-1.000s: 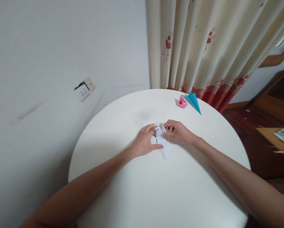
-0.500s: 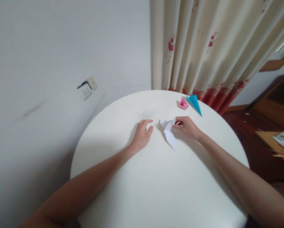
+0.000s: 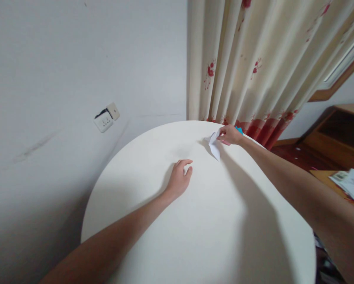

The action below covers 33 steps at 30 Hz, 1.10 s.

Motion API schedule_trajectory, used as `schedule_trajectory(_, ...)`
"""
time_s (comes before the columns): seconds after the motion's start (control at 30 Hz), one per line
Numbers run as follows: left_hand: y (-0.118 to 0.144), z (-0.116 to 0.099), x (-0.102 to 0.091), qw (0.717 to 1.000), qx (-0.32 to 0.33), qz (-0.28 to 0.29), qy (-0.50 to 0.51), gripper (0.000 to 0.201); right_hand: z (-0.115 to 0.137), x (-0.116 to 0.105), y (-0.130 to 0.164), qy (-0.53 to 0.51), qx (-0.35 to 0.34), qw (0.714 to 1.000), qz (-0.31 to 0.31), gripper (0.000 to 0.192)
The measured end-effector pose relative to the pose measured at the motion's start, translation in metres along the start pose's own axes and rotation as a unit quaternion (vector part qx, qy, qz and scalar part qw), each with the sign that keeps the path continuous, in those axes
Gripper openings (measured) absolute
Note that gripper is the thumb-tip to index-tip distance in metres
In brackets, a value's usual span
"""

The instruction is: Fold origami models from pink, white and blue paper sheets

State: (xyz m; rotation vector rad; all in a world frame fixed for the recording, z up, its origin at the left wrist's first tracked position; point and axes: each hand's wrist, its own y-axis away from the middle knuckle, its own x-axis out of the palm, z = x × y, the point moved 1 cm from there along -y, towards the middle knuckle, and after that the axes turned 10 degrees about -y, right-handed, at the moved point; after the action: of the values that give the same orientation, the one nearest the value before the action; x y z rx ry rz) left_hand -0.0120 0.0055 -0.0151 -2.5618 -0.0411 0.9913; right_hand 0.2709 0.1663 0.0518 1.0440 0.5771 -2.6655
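Observation:
My right hand [image 3: 230,135] reaches toward the far side of the round white table [image 3: 194,228], its fingers pinching a white folded paper figure [image 3: 214,146] with pointed ends. Behind that hand, a pink folded paper piece [image 3: 226,142] and a blue folded paper piece [image 3: 239,130] are mostly hidden. My left hand [image 3: 179,177] rests on the tabletop left of centre, thumb and fingers apart in a loose curve, with nothing between them.
A pale wall with a socket [image 3: 103,121] lies to the left. Behind the table hangs a cream curtain [image 3: 242,59] with red flowers. Papers [image 3: 350,185] lie on a wooden surface at the right, below a brown cabinet [image 3: 336,126].
My right hand has carried the white paper figure away from me toward the table's far edge, now covering most of the pink and blue pieces. My left hand keeps its pose; the view has shifted slightly.

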Motion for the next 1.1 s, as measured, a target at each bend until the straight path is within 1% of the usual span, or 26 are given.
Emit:
schedule_trajectory(0.13, 0.0, 0.001, 0.0, 1.0, -0.002, 0.007, -0.005, 0.023, -0.013, -0.006, -0.029, 0.013, 0.016, 1.0, 0.005, 0.011)
schedule_trajectory(0.27, 0.001, -0.001, -0.001, 1.0, -0.001, 0.014, -0.008, 0.023, -0.025, -0.01, -0.043, 0.02, 0.032, 0.999, 0.012, 0.01)
schedule_trajectory(0.47, 0.001, 0.001, -0.002, 1.0, 0.004, 0.017, -0.016, 0.023, -0.03, -0.011, -0.044, 0.036, 0.049, 0.998, 0.03, 0.011)
schedule_trajectory(0.57, 0.001, 0.003, -0.002, 1.0, 0.002, 0.017, -0.017, 0.023, -0.025, -0.022, -0.038, 0.04, 0.047, 0.998, 0.028, 0.019)
schedule_trajectory(0.63, 0.001, 0.002, -0.003, 0.999, 0.003, 0.02, -0.028, 0.024, -0.017, -0.034, -0.031, 0.046, 0.04, 0.998, 0.002, 0.023)
schedule_trajectory(0.7, 0.001, 0.0, -0.004, 0.998, 0.016, 0.028, -0.055, 0.028, -0.003, -0.043, -0.017, 0.054, 0.028, 0.996, -0.063, 0.029)
schedule_trajectory(0.73, 0.002, -0.002, -0.005, 0.996, 0.028, 0.034, -0.077, 0.03, 0.007, -0.043, -0.007, 0.06, 0.019, 0.991, -0.118, 0.033)
schedule_trajectory(0.77, 0.002, -0.004, -0.006, 0.993, 0.042, 0.038, -0.103, 0.034, 0.017, -0.039, 0.007, 0.057, 0.006, 0.974, -0.217, 0.035)
schedule_trajectory(0.8, 0.003, -0.006, -0.008, 0.989, 0.057, 0.043, -0.131, 0.038, 0.029, -0.031, 0.022, 0.046, -0.008, 0.961, -0.272, 0.035)
schedule_trajectory(0.83, 0.004, -0.009, -0.009, 0.983, 0.07, 0.048, -0.16, 0.042, 0.04, -0.017, 0.039, 0.032, -0.023, 0.959, -0.282, 0.035)
schedule_trajectory(0.9, 0.008, -0.014, -0.011, 0.971, 0.089, 0.058, -0.214, 0.049, 0.062, 0.02, 0.074, 0.017, -0.042, 0.971, -0.233, 0.034)
schedule_trajectory(1.0, 0.017, -0.021, -0.012, 0.951, 0.09, 0.076, -0.287, 0.056, 0.086, 0.079, 0.116, 0.034, -0.073, 0.988, -0.13, 0.045)
schedule_trajectory(1.07, 0.023, -0.024, -0.011, 0.938, 0.08, 0.086, -0.326, 0.058, 0.092, 0.106, 0.132, 0.052, -0.075, 0.993, -0.072, 0.05)
schedule_trajectory(1.1, 0.025, -0.024, -0.009, 0.933, 0.078, 0.094, -0.339, 0.059, 0.092, 0.116, 0.136, 0.065, -0.068, 0.994, -0.053, 0.051)
